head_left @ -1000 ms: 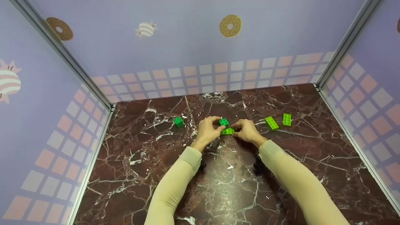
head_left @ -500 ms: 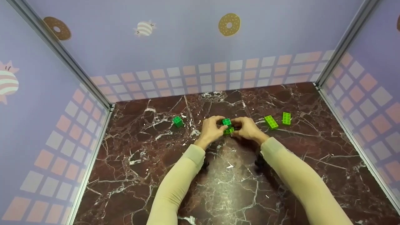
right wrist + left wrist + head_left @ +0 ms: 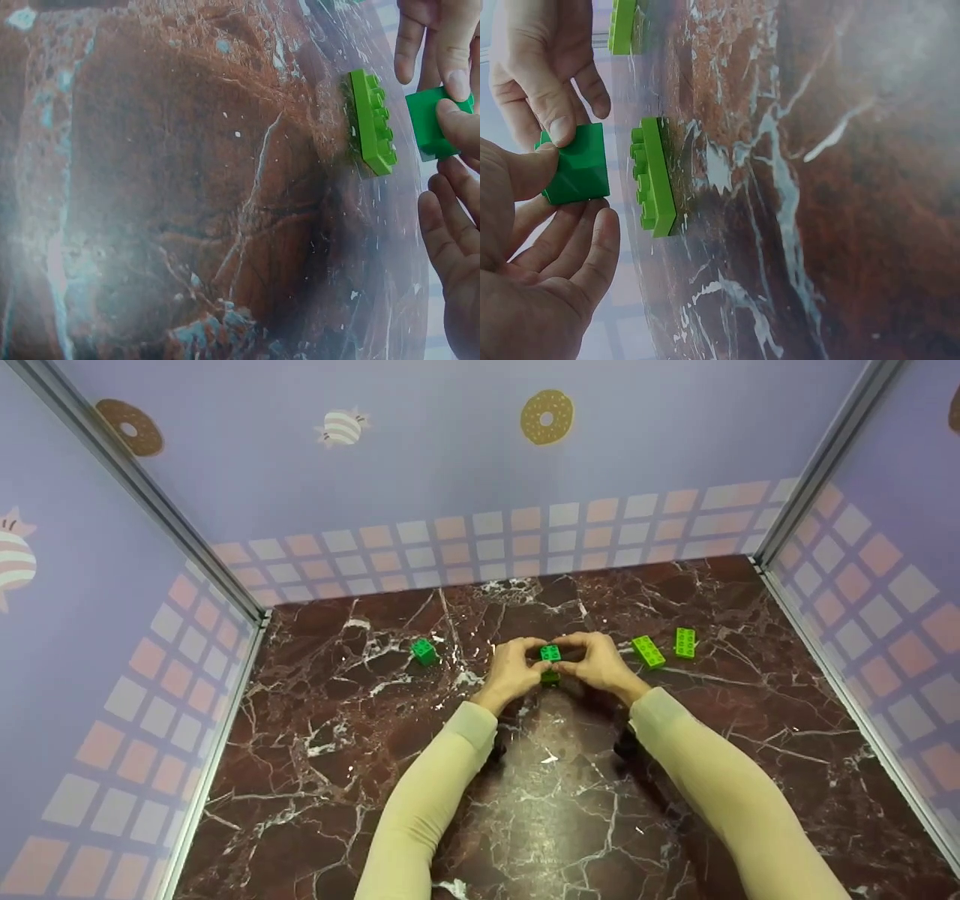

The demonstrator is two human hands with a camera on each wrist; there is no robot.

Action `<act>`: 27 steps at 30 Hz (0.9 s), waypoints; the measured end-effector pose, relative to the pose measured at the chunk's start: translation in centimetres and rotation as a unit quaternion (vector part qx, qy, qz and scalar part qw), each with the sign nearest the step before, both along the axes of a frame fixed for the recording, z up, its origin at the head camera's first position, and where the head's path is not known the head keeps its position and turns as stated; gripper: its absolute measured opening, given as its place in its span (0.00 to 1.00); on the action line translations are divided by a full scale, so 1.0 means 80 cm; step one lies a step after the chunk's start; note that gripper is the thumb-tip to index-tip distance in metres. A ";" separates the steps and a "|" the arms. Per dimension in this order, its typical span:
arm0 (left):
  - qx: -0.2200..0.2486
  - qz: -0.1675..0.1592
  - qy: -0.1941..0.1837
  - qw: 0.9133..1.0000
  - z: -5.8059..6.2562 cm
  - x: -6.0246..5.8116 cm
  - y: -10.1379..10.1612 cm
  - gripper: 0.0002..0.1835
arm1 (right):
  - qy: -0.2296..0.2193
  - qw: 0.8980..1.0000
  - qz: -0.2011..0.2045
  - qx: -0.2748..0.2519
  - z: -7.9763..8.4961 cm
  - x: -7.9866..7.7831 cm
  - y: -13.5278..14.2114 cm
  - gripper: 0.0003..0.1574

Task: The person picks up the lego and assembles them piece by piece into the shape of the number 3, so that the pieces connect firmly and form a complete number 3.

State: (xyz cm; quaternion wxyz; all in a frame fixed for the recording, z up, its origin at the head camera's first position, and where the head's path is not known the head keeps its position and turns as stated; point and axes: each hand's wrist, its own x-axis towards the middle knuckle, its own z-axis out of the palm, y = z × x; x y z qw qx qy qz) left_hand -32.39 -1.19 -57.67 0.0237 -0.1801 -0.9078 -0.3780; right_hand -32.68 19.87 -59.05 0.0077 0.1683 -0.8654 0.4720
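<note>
Both hands pinch a small dark green toy brick [image 3: 550, 652] with two-by-two studs. My left hand [image 3: 516, 669] has thumb and fingers on its left side, and my right hand [image 3: 600, 661] grips it from the right. Just under it, a flatter lime green brick [image 3: 550, 679] lies on the table, partly hidden by the hands in the head view. In the left wrist view a gap shows between the dark green brick [image 3: 581, 166] and the studs of the lime brick [image 3: 656, 180]. The right wrist view shows that gap too, beside the lime brick [image 3: 370, 124].
Another dark green brick [image 3: 424, 652] stands to the left. Two lime green bricks lie to the right, a nearer one [image 3: 648, 652] and a farther one [image 3: 685, 643]. The marbled table [image 3: 330, 765] is bounded by a patterned back wall [image 3: 435, 457] and side walls.
The dark green brick has shifted slightly right over the lime brick. My right hand has gone from the lime brick's right end up to the dark green brick, which both hands now hold.
</note>
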 end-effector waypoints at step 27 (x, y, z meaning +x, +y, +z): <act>0.005 -0.015 -0.036 0.999 -0.009 0.000 0.003 0.19 | -0.037 0.999 -0.003 0.001 -0.009 0.004 -0.001 0.25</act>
